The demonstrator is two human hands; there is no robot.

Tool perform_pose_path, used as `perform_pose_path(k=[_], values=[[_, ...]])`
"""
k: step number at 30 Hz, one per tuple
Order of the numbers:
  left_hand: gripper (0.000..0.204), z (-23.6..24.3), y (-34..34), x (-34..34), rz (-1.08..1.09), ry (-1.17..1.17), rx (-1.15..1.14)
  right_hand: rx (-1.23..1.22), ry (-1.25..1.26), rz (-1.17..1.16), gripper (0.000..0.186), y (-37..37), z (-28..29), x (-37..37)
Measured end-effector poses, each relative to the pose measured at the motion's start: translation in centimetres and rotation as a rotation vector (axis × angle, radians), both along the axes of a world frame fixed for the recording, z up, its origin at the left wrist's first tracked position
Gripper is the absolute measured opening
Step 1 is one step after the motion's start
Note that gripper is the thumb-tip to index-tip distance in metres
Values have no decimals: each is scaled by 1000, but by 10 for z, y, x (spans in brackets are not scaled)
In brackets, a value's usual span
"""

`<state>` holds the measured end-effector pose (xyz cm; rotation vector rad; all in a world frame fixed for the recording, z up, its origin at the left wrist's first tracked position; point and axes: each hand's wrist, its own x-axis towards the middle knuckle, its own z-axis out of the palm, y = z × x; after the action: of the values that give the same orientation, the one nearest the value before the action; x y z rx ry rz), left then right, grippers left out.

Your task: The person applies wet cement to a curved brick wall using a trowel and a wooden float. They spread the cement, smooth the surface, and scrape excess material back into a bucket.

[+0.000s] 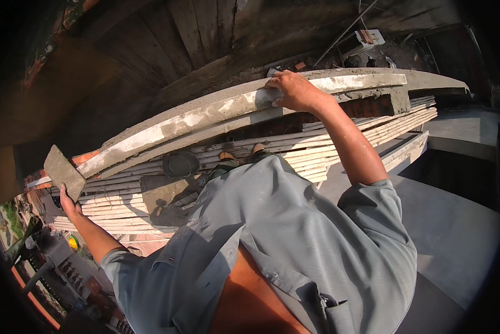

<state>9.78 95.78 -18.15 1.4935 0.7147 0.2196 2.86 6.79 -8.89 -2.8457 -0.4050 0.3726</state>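
At the far left, my left hand point(69, 203) is closed on the lower edge of a flat rectangular board point(64, 170), coated in grey mortar like a plastering float. The board is tilted up beside the end of a long, pale, mortar-smeared straightedge point(177, 126). This straightedge runs along the side of a wall top with grey mortar point(205, 103). My right hand point(297, 92) grips the straightedge right of the middle, fingers over its upper edge and thumb below. Small pieces of rubble lie just past those fingers.
Under me is a platform of pale poles point(294, 149), where my feet stand. On it are a dark bucket point(181, 164) and a mortar-covered board point(163, 192). A smooth grey slab point(445, 214) lies lower right; the ground at lower left is cluttered.
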Motion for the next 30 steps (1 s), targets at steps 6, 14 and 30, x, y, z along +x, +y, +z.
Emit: perform_pose_path(k=[6,14,30], values=[[57,-1,-6,1,8,-49,-2,-133,36,-157,72,-57,6,-30],[58,16,-25,-8,51,-15,79,-112,-10,-31,63,-60,0,-19],[63,0,13,6,39,118,49,-137,-185,21,38,-60,-17,-33]])
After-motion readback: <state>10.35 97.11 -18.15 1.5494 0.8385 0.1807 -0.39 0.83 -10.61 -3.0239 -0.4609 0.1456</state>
